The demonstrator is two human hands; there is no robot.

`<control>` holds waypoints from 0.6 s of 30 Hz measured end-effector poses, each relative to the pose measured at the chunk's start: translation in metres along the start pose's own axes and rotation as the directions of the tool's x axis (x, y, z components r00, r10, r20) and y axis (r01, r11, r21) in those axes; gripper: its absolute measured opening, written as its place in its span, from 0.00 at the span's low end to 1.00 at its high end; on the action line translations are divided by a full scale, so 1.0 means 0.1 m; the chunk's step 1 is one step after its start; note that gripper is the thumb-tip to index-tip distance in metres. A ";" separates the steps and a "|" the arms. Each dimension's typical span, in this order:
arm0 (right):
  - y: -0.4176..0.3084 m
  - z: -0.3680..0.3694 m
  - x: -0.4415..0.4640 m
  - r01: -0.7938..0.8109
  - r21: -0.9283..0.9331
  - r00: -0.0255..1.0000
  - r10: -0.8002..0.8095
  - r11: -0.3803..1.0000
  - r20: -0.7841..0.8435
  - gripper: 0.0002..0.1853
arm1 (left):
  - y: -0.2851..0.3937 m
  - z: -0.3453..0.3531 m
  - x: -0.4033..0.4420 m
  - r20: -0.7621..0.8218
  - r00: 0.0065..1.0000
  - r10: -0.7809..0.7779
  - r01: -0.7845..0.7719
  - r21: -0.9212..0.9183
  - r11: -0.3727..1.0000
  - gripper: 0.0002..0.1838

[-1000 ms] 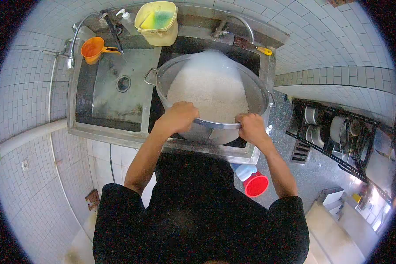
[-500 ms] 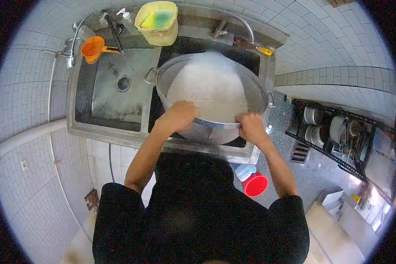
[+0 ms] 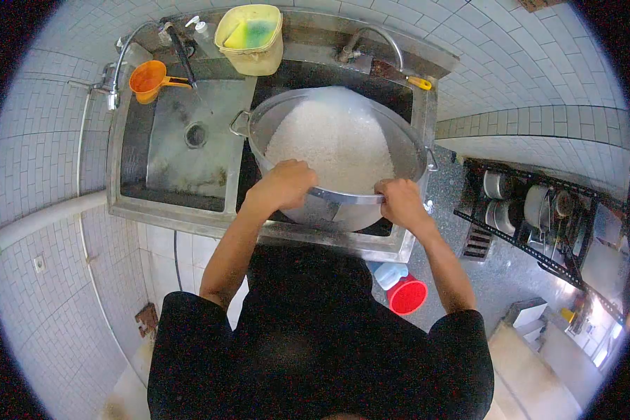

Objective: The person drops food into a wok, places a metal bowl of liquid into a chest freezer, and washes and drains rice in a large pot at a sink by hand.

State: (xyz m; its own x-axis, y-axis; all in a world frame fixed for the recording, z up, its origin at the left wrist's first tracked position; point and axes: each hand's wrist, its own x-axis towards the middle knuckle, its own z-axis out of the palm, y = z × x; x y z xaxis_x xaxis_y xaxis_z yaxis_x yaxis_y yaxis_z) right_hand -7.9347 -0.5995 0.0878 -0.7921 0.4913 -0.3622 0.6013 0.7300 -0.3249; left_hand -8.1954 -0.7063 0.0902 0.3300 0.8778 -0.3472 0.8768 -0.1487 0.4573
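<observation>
A big metal pot [image 3: 322,213] stands tilted away from me in the right basin of the sink [image 3: 308,73]. White rice [image 3: 332,150] is heaped inside it, and cloudy whitish liquid lies at its far lip. My left hand [image 3: 287,185] is closed around the near rim. Farther right, my right hand [image 3: 400,201] grips the same rim with its fingers curled over. The side handle [image 3: 239,123] at the left and the one at the right are free of my hands. The pot's underside is hidden.
An orange dipper [image 3: 148,80] sits at the left basin [image 3: 189,175]. Behind the pot are a yellow bucket [image 3: 262,61] with a sponge, a curved faucet [image 3: 385,35] and a yellow-handled tool [image 3: 418,82]. A red bucket [image 3: 407,295] and a pot rack [image 3: 532,206] are at the right.
The far side of the pot sits slightly lower in view, and the liquid at its lip has shifted a little. Both hands keep their hold on the rim.
</observation>
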 end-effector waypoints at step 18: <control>-0.05 0.07 -0.05 0.018 -0.020 0.999 -0.019 1.000 -0.027 0.08 | -0.06 0.21 -0.01 -0.032 0.999 0.011 -0.011 -0.018 1.000 0.07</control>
State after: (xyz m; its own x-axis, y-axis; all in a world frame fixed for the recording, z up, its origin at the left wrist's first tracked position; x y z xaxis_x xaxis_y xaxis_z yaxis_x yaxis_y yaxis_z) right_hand -7.9330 -0.6085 0.0849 -0.8057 0.4901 -0.3326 0.5846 0.7484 -0.3135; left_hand -8.1932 -0.7154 0.0707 0.3282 0.8902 -0.3161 0.8665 -0.1504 0.4760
